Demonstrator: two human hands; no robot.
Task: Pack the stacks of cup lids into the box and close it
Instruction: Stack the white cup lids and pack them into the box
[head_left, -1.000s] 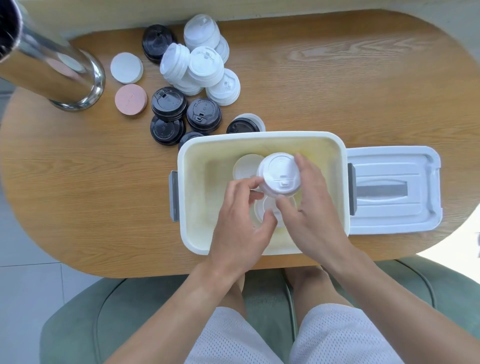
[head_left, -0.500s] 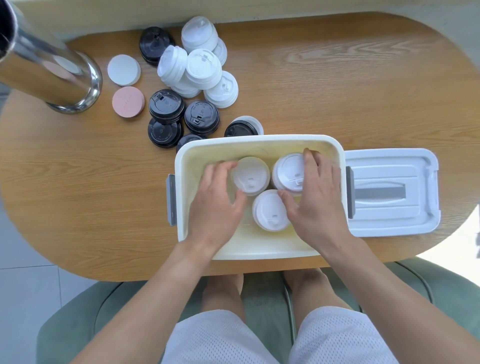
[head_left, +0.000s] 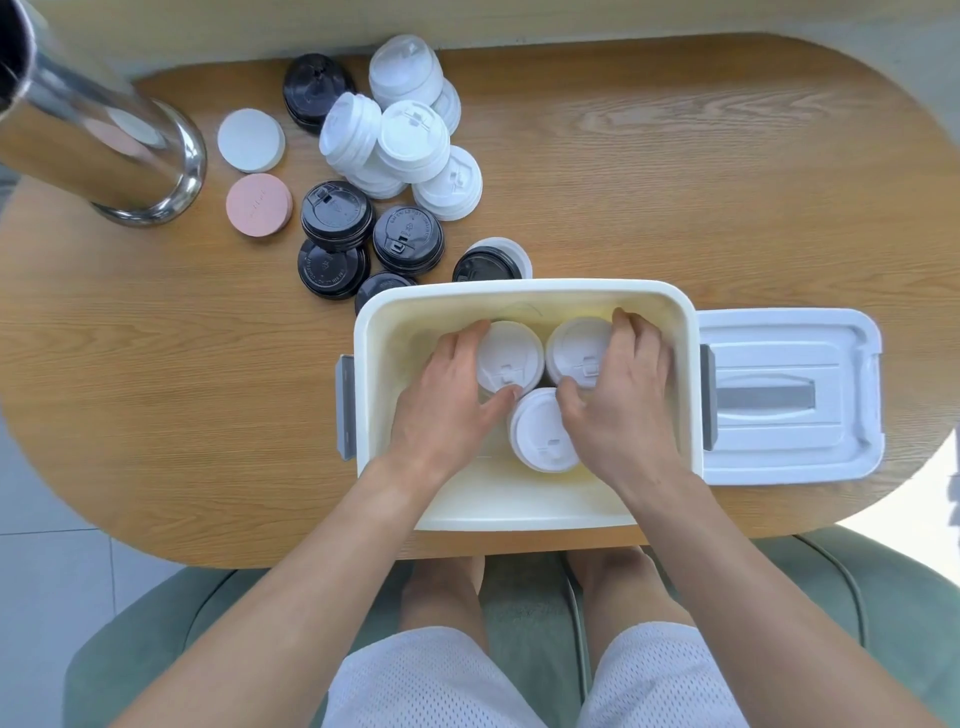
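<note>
Your left hand (head_left: 447, 400) covers the left side of one white lid stack (head_left: 511, 358) in the box (head_left: 519, 506); your right hand (head_left: 618, 400) covers the right side of a second stack (head_left: 576, 348). The box's far rim hides the near part of two black lid stacks (head_left: 382, 286) at centre frame. The steel cylinder (head_left: 98, 145) — upper left — is cut off by the frame edge. Embossed lettering on the black lids is too small to read.

Both hands in box (head_left: 524, 499), each gripping white lid stack.
</note>
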